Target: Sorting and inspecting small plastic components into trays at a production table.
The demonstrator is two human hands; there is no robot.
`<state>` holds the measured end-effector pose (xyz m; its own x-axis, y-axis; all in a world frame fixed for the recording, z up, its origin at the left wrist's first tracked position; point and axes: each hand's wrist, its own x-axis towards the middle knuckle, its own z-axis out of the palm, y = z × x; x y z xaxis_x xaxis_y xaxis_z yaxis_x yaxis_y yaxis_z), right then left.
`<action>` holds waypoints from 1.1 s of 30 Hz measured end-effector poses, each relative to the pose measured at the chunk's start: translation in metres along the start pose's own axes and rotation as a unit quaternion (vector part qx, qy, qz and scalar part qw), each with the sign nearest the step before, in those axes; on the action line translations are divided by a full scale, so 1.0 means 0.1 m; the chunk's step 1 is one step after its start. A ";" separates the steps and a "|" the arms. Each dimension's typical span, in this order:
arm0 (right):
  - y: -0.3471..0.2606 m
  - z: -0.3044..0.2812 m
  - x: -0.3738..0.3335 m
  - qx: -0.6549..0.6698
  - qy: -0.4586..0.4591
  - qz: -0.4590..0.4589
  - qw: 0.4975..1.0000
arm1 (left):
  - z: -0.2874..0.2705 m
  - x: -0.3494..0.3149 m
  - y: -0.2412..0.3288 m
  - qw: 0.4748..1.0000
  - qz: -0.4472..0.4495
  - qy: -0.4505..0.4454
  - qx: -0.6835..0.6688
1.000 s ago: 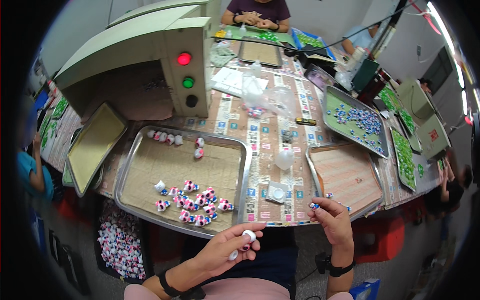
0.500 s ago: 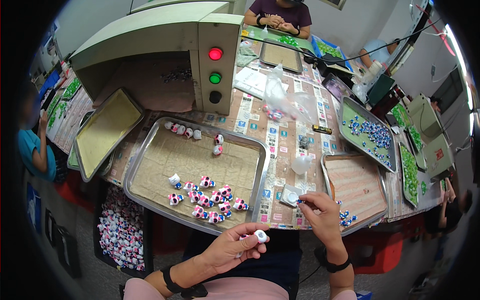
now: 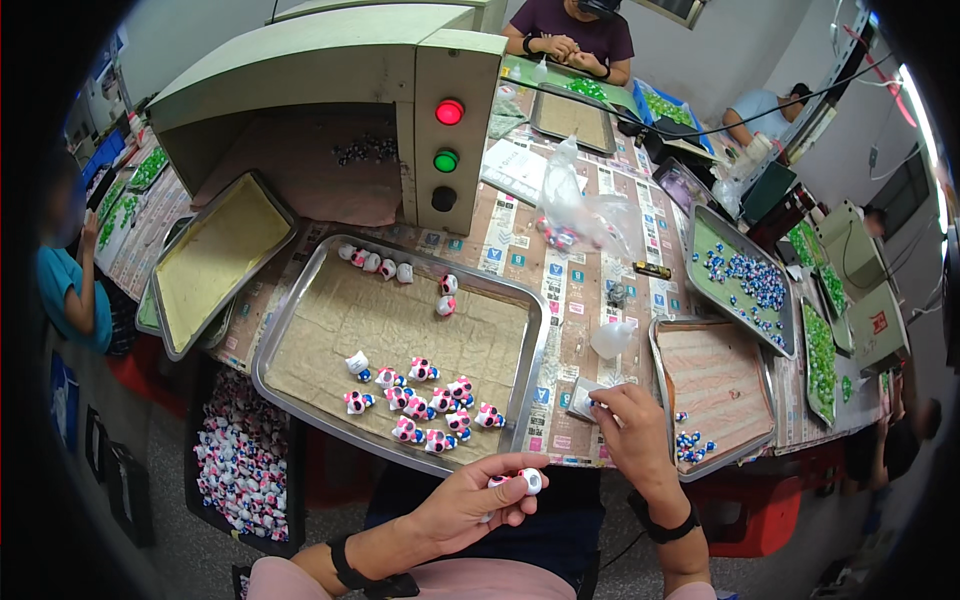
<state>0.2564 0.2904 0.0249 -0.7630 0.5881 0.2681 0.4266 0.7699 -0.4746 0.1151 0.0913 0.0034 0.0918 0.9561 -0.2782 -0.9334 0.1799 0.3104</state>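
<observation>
My left hand is closed around more than one small white-and-pink toy head; the foremost shows a dark opening. My right hand pinches at the small square pad by the table edge. A small blue toy body was in those fingertips just before; the fingers hide it now. In front of my left hand is a metal tray lined with brown paper. On it lie several assembled toy figures with pink-and-white heads and blue bodies, and loose white heads at its far side.
A paper-lined tray at right holds a few small blue bodies; behind it another tray holds many. A squeeze bottle and plastic bag are mid-table. A beige tunnel machine stands far left; below, a bin of toy parts.
My right hand has moved slightly left onto the small pad, and the blue toy body has gone out of sight behind its fingers. My left hand keeps its hold. The whole view has shifted slightly.
</observation>
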 end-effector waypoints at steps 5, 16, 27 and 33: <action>-0.05 -0.04 -0.07 0.064 0.036 0.005 0.997 | -0.03 0.04 -0.05 1.000 0.002 0.016 0.009; -0.53 -0.27 -0.43 0.316 -0.026 0.073 0.946 | 0.07 0.11 -0.06 0.998 0.013 0.043 0.038; -0.55 -0.21 -0.51 0.381 -0.040 0.113 0.917 | 0.12 0.12 -0.09 0.993 0.017 0.071 0.097; -0.53 -0.15 -0.56 0.385 -0.021 0.097 0.918 | 0.12 0.11 -0.10 0.987 0.033 0.092 0.127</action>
<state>0.2833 0.2204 0.0475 -0.7339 0.6732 0.0907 0.1000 0.2391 -0.9658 0.1296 0.1024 0.0082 -0.0519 0.9140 -0.4023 -0.8166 0.1931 0.5439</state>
